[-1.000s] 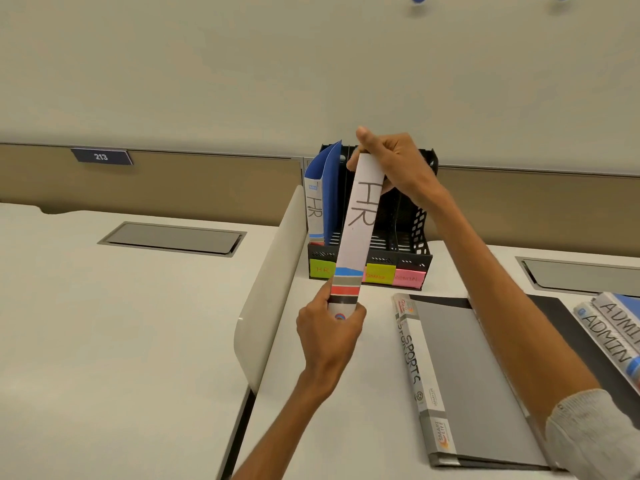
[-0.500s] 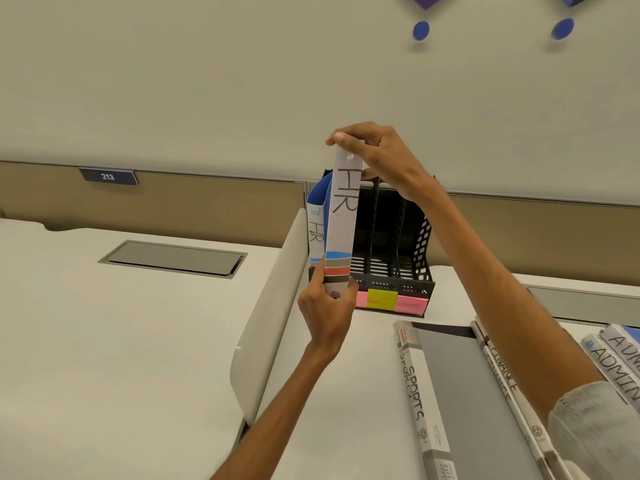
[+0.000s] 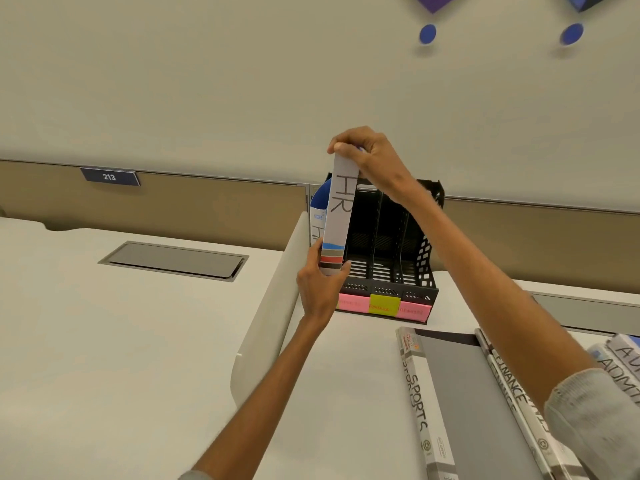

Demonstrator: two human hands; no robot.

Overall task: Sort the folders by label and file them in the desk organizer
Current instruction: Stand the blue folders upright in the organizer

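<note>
I hold a white folder (image 3: 338, 216) marked HR upright, spine toward me, at the leftmost slot of the black mesh desk organizer (image 3: 420, 258). My right hand (image 3: 367, 157) pinches its top end and my left hand (image 3: 320, 289) grips its striped bottom end. A blue HR folder (image 3: 318, 209) stands in that same left slot, mostly hidden behind the white one. The organizer's other slots show no folders. Pink and yellow sticky labels (image 3: 382, 304) run along its front base.
A grey folder marked SPORTS (image 3: 446, 393) lies flat on the desk at lower right, with FINANCE folders (image 3: 512, 386) and ADMIN folders (image 3: 620, 368) beside it. A white desk divider (image 3: 270, 306) stands left of the organizer. A grey cable hatch (image 3: 173, 259) sits in the left desk.
Both hands have carried the HR folder up and leftward from a slant in front of the organizer to upright at its left slot. The view has tilted up.
</note>
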